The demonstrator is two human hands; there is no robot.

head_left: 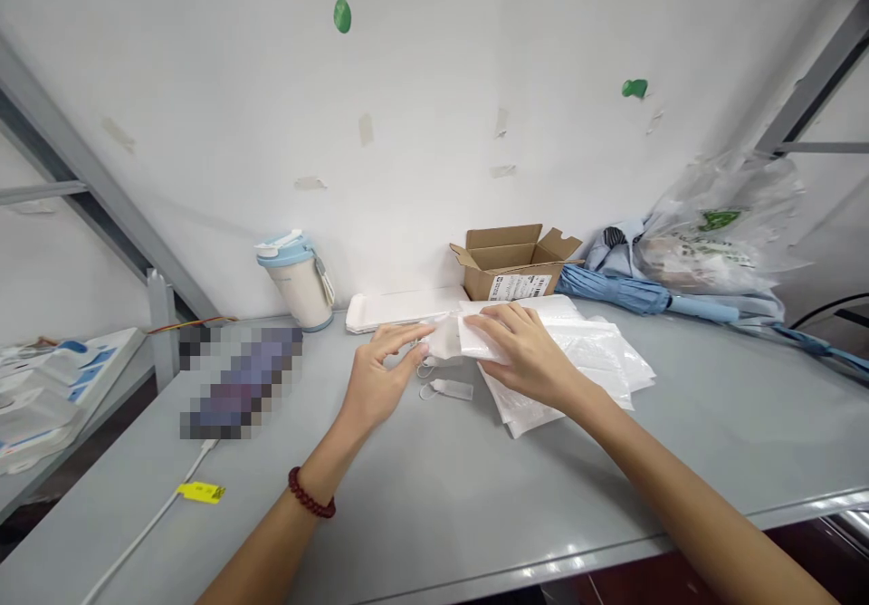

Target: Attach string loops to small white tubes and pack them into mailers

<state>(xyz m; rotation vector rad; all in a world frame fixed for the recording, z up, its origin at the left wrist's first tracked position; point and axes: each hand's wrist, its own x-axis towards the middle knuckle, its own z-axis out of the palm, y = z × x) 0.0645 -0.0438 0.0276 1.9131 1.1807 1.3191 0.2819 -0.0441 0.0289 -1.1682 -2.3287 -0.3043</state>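
My left hand (380,379), a dark red bead bracelet on its wrist, pinches the left edge of a small white bag (452,338) between thumb and fingers. My right hand (529,351) lies on top of the same white bag, fingers curled over its right part and pressing it onto a stack of clear plastic bags (604,351). Just below the hands, a small clear packet with a looped cord (448,389) rests on the grey table (434,496).
A flat white tray (400,306) and an open cardboard box (512,265) stand behind the hands. A white-and-blue cup (299,279) is at the back left. A blue folded umbrella (644,295) and a plastic bag (720,234) lie back right. A white cable with a yellow tag (200,492) runs front left.
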